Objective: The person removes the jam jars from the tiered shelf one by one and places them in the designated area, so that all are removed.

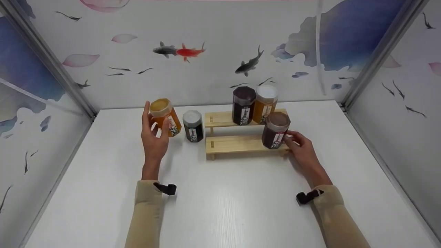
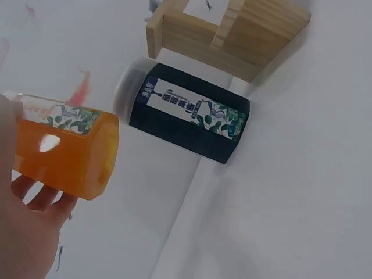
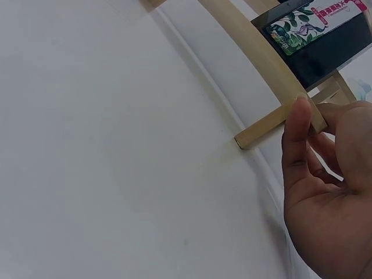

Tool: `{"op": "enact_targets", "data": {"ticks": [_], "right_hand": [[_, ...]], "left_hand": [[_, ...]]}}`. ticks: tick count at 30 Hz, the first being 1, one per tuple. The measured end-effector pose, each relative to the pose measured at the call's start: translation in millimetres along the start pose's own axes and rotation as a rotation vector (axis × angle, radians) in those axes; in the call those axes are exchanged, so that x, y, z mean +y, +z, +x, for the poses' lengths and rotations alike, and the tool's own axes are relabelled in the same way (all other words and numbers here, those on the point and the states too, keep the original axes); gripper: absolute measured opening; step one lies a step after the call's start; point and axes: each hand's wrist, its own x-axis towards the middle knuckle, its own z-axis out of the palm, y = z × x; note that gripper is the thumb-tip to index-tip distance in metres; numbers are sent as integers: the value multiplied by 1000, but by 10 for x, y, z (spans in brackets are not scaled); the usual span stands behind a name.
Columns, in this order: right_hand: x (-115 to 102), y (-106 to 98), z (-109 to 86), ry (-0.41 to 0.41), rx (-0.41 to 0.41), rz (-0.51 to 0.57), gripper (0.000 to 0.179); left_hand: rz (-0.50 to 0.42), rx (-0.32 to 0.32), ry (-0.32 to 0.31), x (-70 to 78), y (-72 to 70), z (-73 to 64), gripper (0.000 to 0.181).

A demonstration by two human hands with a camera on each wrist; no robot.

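My left hand (image 1: pixel 154 139) grips an orange jar (image 1: pixel 166 117) with a pale lid, tilted and held above the table. Just right of it a dark jar with a grey-white lid (image 1: pixel 193 126) stands upright on the table, and in the left wrist view this dark jar (image 2: pixel 189 113) shows a leafy label. My right hand (image 1: pixel 304 150) pinches the right front end of a two-step wooden rack (image 1: pixel 234 144); the right wrist view shows the thumb on the rack's edge (image 3: pixel 273 70). A dark red jar (image 1: pixel 275 131) stands on the lower step, beside those fingers.
On the rack's upper step stand a dark jar (image 1: pixel 244 106) and an amber jar with a white lid (image 1: pixel 265 103), side by side. The white table (image 1: pixel 220 203) is bounded by printed panels (image 1: pixel 213 75) at the back and sides.
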Motion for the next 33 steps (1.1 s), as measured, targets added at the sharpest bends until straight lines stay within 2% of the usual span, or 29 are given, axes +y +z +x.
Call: {"op": "enact_targets", "data": {"ticks": [6, 10, 13, 18, 23, 27, 30, 33], "right_hand": [[15, -5, -6, 31, -15, 11, 51], [9, -6, -18, 42, -20, 1, 53], [-1, -10, -21, 54, -22, -5, 54], [-4, -10, -18, 66, -31, 41, 53], [8, -14, -21, 38, -26, 45, 52], [10, -14, -19, 18, -26, 38, 52], [2, -11, -18, 17, -21, 31, 51], [-8, -15, -17, 14, -25, -2, 52]], "left_hand": [[24, -1, -72, -376, -17, -25, 67], [50, -61, -140, -607, -17, -58, 67], [56, -121, -173, -704, -4, -80, 68], [85, -162, -172, -732, 68, -79, 68], [228, -90, -155, -701, 162, -66, 71], [364, -43, -133, -692, 180, -43, 72], [424, -70, -100, -687, 144, -11, 70], [438, -136, -70, -698, 75, 7, 70]]}}
